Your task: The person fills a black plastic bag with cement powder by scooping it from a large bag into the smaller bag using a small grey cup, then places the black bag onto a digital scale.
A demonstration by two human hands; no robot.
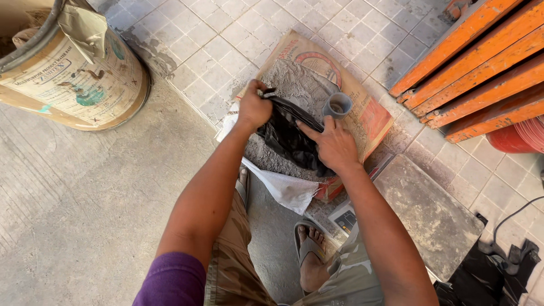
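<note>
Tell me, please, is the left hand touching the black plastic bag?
Touching: the head view shows the left hand pinching the black plastic bag by its top edge.

Black bag (pixel 286 136) – thin plastic film, crumpled, faint sheen on the folds; pinched by both hands. Powder (pixel 294 85) in the open sack – grey, matt, fine-grained. Sack (pixel 371 116) – brown paper, printed, dull, creased. Scoop cup (pixel 339 105) – grey plastic, smooth, dusted. White bag (pixel 289 190) – woven plastic cloth, matt. Floor (pixel 85 192) – rough grey concrete at the left edge; small paving tiles elsewhere, gritty. Planks (pixel 481 62) – orange-painted wood, scuffed. Drum (pixel 73 79) – paper-faced, stained.
</note>
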